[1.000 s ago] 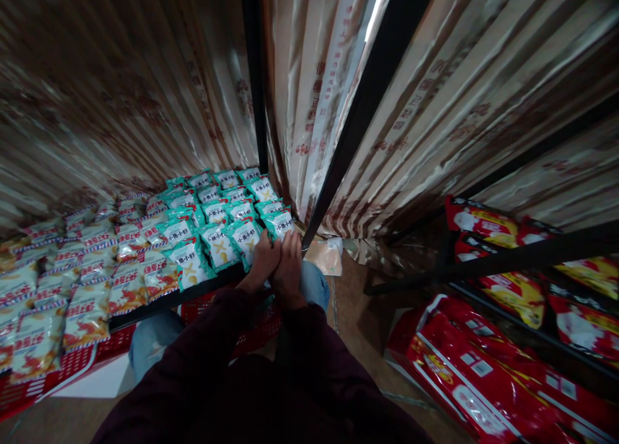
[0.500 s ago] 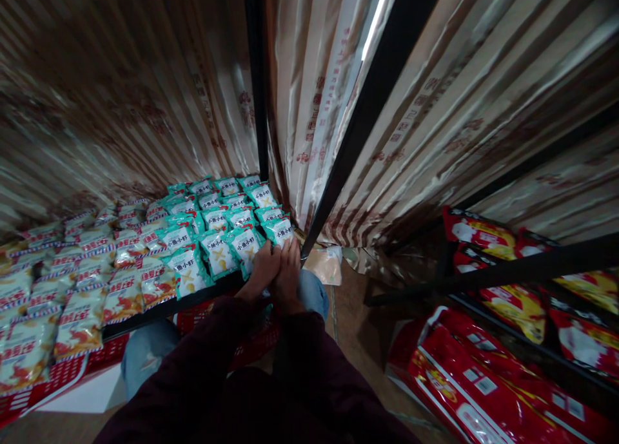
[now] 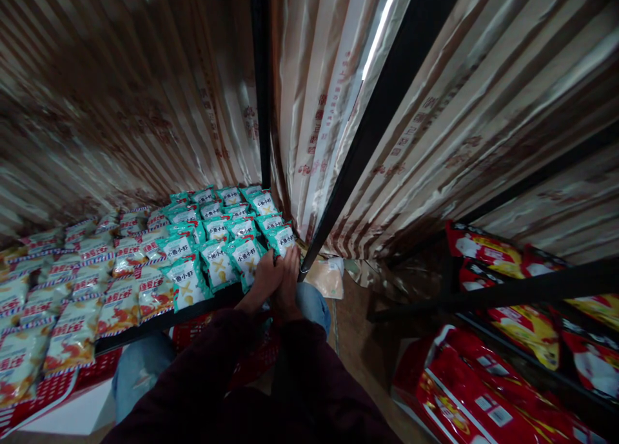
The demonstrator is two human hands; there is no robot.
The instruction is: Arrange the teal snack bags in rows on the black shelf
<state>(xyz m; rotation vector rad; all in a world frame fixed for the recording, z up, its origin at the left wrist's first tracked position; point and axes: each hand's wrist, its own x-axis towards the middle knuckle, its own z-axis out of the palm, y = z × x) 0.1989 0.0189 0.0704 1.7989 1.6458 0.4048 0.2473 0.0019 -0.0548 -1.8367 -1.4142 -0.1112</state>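
My left hand (image 3: 264, 278) and my right hand (image 3: 290, 278) are pressed side by side at the front right corner of a low shelf (image 3: 159, 315). Both sets of fingers curl over the nearest teal snack packet (image 3: 282, 238), which stands in a row of teal packets (image 3: 217, 228). The fingertips are hidden against the packet. Dark sleeves cover both my arms.
Pale packets with red print (image 3: 82, 283) fill the shelf's left part. A black upright post (image 3: 367, 135) rises just right of my hands. Red snack bags (image 3: 488, 283) lie on racks at right. A red basket (image 3: 256, 341) sits under my arms, above my jeans.
The view has drifted so the shelf and my hands sit slightly lower in frame. My hands have stayed together on the same teal packet at the shelf corner.
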